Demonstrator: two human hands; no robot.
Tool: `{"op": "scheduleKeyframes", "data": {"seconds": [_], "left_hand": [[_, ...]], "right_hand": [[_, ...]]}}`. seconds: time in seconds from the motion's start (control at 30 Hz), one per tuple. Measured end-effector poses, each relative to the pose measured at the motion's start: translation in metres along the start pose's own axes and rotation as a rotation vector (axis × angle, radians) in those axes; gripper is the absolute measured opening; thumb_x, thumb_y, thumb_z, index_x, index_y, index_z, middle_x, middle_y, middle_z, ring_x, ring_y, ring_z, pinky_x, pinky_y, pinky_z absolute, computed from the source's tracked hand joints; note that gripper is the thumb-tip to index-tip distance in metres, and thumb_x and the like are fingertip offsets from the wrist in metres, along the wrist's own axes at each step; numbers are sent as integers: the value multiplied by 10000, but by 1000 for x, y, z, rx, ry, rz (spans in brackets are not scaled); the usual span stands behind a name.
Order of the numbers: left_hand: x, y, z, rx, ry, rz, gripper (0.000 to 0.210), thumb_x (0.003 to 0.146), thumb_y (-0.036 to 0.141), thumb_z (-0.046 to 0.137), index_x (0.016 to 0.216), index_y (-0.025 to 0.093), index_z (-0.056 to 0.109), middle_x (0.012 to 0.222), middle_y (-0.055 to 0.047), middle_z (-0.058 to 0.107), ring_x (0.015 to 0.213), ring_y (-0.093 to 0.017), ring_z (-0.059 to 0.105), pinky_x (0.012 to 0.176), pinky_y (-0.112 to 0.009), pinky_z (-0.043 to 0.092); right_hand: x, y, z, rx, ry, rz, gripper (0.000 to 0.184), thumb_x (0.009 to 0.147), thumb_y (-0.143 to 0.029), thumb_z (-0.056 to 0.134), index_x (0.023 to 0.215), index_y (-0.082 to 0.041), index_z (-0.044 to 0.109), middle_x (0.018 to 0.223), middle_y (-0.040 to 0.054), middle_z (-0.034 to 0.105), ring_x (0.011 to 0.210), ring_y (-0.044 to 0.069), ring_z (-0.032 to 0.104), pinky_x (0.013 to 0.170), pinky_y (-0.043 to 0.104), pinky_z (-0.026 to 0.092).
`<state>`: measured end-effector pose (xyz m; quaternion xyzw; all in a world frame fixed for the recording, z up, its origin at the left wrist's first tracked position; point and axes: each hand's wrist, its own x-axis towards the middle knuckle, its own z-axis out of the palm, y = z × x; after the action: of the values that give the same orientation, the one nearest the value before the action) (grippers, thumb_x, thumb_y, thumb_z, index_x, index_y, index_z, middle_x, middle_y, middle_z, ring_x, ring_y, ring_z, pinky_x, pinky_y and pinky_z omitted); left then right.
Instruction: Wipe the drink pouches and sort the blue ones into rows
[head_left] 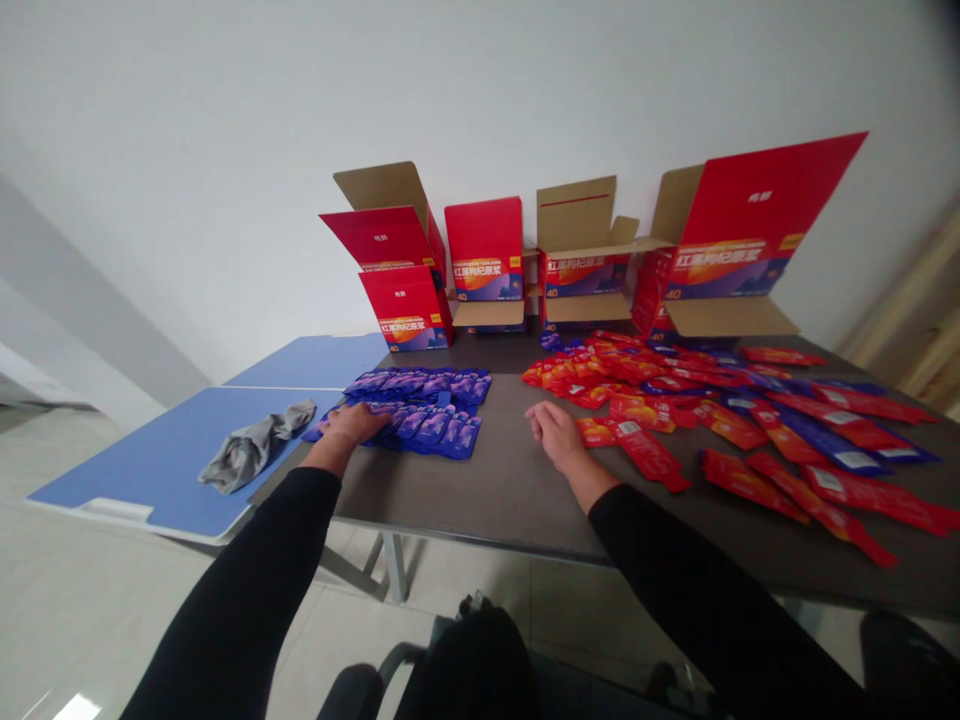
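Observation:
My left hand point(356, 424) lies over the left end of the front row of purple sachets point(431, 425), its fingers stretched across them. Behind that row is a second row of overlapping purple sachets point(420, 383). To the right, my right hand point(553, 432) is held just above the dark table with its fingers curled in, and no sachet shows in it. Close beside it is a red sachet point(595, 432), at the left edge of a loose pile of red sachets point(652, 412) with some purple ones mixed in.
Several red printed cartons point(484, 255) with raised flaps stand along the back of the dark table point(480, 500), against the wall. At left, a grey cloth point(251, 450) lies on a blue table point(169, 455). Single red sachets point(825, 505) spread toward the right edge.

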<state>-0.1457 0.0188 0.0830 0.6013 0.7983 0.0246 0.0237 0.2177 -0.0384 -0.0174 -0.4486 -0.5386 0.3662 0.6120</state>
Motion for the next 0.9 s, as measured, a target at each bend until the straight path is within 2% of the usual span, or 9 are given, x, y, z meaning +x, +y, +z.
{"op": "scheduleKeyframes", "data": {"seconds": [0.07,0.13,0.27,0.33,0.43,0.5,0.6,0.7,0.9], "left_hand": [[-10,6,-6,-6,24,-67,730,776,699,530,1242,153,657,1398,-271,513,1319,-519,400,996,-638,348],[-22,15,-10,-36,125,-65,617,814,624,530,1204,167,667,1389,-244,524,1304,-486,419,994,-603,358],[-58,55,-5,-220,354,168,265,866,372,508,885,151,654,1042,-168,661,1032,-320,584,877,-415,424],[-80,86,11,-439,247,340,194,861,300,498,717,180,547,738,-62,612,752,-200,570,732,-312,410],[-113,139,45,-804,46,490,259,838,274,518,626,208,387,582,33,448,581,-116,424,594,-253,323],[-130,173,67,-1031,-39,499,276,810,239,527,610,213,339,563,58,376,559,-97,361,561,-241,283],[-145,211,89,-1310,-98,375,253,801,215,515,625,216,334,571,70,350,554,-91,321,545,-237,269],[-148,228,97,-1427,-112,319,244,813,231,520,631,212,360,577,69,375,562,-92,321,554,-234,279],[-146,229,100,-1391,-132,446,313,826,300,550,597,209,356,558,68,366,566,-94,317,559,-237,268]], "right_hand": [[0,-1,0,-2,-2,1,297,890,-438,468,774,-207,613,570,-43,496,491,114,469,478,241,353],[0,-2,0,-7,-5,-2,295,890,-436,468,769,-207,610,568,-44,493,491,114,468,478,240,354],[-1,-3,0,-1,-9,-8,310,892,-453,462,770,-208,609,556,-47,484,484,114,462,474,240,354],[-1,-3,0,12,-1,-3,311,886,-465,468,774,-210,606,550,-48,484,480,114,458,470,239,353],[0,-1,-1,30,32,1,300,883,-469,472,767,-217,585,541,-51,477,475,113,449,462,236,347],[0,0,-1,42,69,-8,300,891,-470,458,752,-224,557,540,-53,465,474,111,438,460,232,343],[1,1,-2,66,126,-29,309,906,-480,435,728,-237,500,549,-55,444,473,111,418,459,234,337],[2,1,-4,75,162,-54,332,924,-498,406,708,-248,443,555,-56,415,479,119,401,469,247,340],[-3,-8,-4,-83,208,-155,342,932,-497,418,711,-240,465,636,-25,488,591,138,471,588,279,411]]}}
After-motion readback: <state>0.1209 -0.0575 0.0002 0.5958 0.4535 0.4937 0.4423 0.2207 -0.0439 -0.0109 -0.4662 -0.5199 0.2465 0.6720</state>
